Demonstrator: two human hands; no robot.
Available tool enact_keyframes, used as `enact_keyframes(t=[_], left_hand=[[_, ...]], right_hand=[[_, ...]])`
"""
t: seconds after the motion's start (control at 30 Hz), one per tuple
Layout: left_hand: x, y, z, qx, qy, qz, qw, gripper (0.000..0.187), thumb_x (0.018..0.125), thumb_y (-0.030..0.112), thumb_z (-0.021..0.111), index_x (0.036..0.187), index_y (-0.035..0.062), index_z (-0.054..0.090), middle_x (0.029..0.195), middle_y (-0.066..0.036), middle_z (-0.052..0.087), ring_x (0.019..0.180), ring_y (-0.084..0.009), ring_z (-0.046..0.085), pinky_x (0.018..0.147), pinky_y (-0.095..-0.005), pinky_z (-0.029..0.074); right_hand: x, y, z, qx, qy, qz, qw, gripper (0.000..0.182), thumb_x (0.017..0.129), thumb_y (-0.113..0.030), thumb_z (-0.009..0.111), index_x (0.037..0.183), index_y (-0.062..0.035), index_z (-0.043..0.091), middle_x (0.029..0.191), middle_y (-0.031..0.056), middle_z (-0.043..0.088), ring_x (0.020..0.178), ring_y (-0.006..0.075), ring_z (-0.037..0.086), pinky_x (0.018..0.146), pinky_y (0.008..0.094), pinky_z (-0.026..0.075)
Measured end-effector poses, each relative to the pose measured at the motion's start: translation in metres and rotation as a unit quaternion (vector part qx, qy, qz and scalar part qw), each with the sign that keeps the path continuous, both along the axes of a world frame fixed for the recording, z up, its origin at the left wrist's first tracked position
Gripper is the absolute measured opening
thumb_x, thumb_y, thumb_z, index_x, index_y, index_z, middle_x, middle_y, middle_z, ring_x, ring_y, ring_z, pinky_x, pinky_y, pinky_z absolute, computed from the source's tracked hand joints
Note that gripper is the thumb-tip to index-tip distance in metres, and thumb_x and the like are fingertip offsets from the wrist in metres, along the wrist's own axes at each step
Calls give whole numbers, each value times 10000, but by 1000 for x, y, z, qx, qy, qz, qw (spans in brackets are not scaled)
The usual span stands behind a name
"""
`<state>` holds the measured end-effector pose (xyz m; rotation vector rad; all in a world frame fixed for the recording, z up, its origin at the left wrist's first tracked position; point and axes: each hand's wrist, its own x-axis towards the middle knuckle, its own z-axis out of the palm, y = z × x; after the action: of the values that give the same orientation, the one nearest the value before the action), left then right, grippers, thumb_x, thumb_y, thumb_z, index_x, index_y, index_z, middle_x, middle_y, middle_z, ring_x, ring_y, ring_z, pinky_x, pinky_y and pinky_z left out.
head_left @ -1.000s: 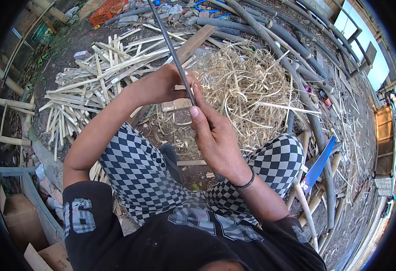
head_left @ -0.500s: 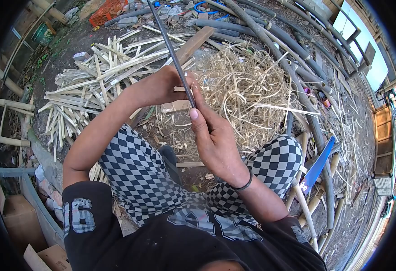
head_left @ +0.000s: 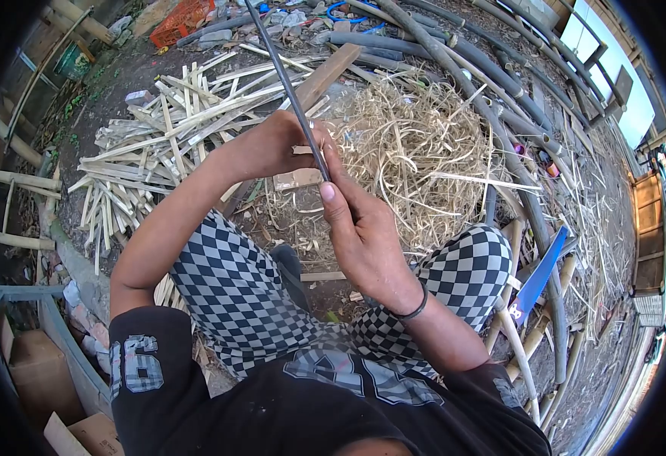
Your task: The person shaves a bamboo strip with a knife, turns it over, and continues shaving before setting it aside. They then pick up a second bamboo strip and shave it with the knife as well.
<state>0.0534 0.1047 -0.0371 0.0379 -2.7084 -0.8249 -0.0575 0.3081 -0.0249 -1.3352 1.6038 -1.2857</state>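
Note:
A long, narrow dark strip (head_left: 278, 64) runs from the top edge of the view down to my hands, its near end at my right thumb. My left hand (head_left: 283, 140) is bent at the wrist, its fingers curled round the strip from the far side. Closer to me, my right hand (head_left: 367, 243) pinches the end of the strip, thumb laid along the top. The fingers of both hands meet around this end, and some fingertips are hidden behind it. Below the hands are my knees in checkered trousers (head_left: 234, 296), with a heap of thin curly shavings (head_left: 417, 152) just beyond.
Pale split sticks (head_left: 158, 144) lie piled at the left, beside a wooden plank (head_left: 329, 72). Dark bamboo poles (head_left: 493, 68) stretch across the back and right. A blue saw blade (head_left: 542, 277) stands by my right knee. Cardboard boxes (head_left: 40, 372) sit at lower left.
The surroundings have shifted slightly in view. Both hands keep the same grip on the dark strip.

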Motion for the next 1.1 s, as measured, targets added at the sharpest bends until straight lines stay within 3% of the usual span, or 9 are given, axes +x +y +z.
enact_keyframes(t=[0.67,0.77,1.1], left_hand=[[-1,2,3,-9,-12,13,1000,215,787,97,763,991,76,698,991,-101,714,977,-270,695,858,-368,565],[0,2,3,-3,-22,22,1000,207,787,99,765,982,71,701,985,-105,714,975,-268,695,857,-369,566],[0,1,0,-2,-19,21,1000,208,781,98,771,975,67,704,986,-108,715,982,-271,692,860,-369,566]], right_hand=[[0,-1,-8,-46,14,-10,999,514,1044,-286,472,1465,4,424,800,290,638,720,402,676,666,459,493],[-1,1,1,1,10,2,1000,515,1044,-289,469,1467,1,422,815,294,639,728,410,672,678,464,496],[-1,0,-2,-5,13,3,1000,511,1050,-303,456,1474,-20,421,839,293,645,763,413,679,702,460,503]])
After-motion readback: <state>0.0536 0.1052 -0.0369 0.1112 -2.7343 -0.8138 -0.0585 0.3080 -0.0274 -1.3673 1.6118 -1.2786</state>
